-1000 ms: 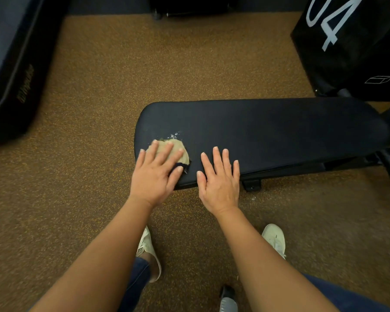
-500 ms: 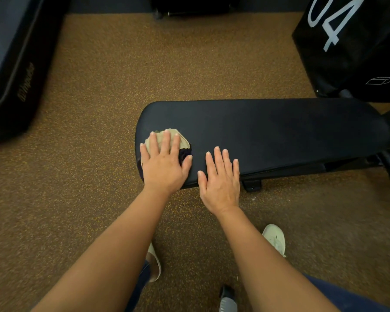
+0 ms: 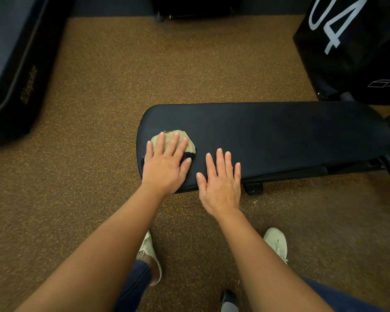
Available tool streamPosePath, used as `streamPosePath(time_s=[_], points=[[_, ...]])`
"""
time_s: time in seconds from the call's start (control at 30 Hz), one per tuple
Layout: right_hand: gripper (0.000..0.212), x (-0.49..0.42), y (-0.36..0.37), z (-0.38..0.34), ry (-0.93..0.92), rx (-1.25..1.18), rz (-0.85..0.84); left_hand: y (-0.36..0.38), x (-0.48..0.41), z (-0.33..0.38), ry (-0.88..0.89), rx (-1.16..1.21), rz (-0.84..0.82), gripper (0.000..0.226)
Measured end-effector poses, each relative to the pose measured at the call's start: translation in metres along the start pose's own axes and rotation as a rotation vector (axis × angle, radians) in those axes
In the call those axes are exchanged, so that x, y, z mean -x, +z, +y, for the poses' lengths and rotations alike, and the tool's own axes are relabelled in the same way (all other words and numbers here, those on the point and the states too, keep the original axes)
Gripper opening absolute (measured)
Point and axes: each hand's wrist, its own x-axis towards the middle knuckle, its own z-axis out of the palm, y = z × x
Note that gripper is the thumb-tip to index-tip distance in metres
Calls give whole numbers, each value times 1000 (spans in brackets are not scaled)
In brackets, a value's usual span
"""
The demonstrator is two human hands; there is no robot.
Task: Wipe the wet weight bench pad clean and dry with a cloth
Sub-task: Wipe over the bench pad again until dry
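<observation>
While the person stands on the speckled brown floor (image 3: 122, 86) just in front of the surface (image 3: 279, 136), pale shoes (image 3: 276, 243) show below. Both hands lie flat, fingers straight, at the surface's near edge. The left hand (image 3: 164, 167) presses a beige cloth (image 3: 190, 147) onto its rounded left end. The right hand (image 3: 221, 183) rests on bare pad nearer its middle. Beyond the surface's right end stands a black box (image 3: 351, 52) marked 04, and well off its left end lies a dark padded mat (image 3: 14, 64).

bench pad (image 3: 279, 136): black, smooth, matt | cloth (image 3: 182, 137): beige woven fabric | floor (image 3: 144, 68): rough speckled brown
</observation>
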Motion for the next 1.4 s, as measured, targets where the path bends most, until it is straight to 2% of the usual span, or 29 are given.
streamPosePath(time_s=[0.1, 0.27, 0.3, 0.37, 0.43, 0.47, 0.57, 0.67, 0.77, 0.87, 0.97, 1.07, 1.17, 1.27, 1.4], points=[[64, 0, -1, -1, 7, 0, 7, -2, 5, -24, 132, 14, -17, 65], [62, 0, -1, 0, 1, 5, -21, -1, -12, -2, -169, 51, -15, 61], [62, 0, -1, -1, 3, 1, -12, -1, -9, 6, -150, 43, 0, 62], [64, 1, -3, -2, 2, -8, 10, 1, 1, 10, 11, 25, 3, 63], [66, 0, -2, -2, -3, -4, 10, 2, 8, -3, 155, 25, -1, 62], [66, 1, -1, -1, -5, -5, 11, 2, 7, -11, 171, 25, -2, 61], [66, 0, -2, 1, -8, -3, 7, 2, -6, -21, -1, 38, 4, 61], [65, -1, 0, 0, -3, -4, 11, 0, -9, 1, -166, 53, 9, 59], [63, -2, 1, -2, 13, -34, 36, 1, 7, 11, -6, 30, 18, 60], [62, -2, 1, 0, 10, -51, 57, 2, 14, -13, 153, 45, 10, 60], [61, -2, 0, 2, -4, -50, 73, 2, 1, -29, -1, 57, 8, 66], [61, -2, 2, 1, -2, -51, 80, 0, -4, -8, -188, 64, 6, 67], [61, -1, 3, -1, 12, -43, 88, 2, 12, 13, -125, 51, 9, 64], [61, -1, 3, 0, 10, -40, 86, 3, 20, -1, -27, 61, -3, 63], [61, -2, 3, 1, 7, -45, 71, 1, -6, -13, -228, 98, -6, 61]])
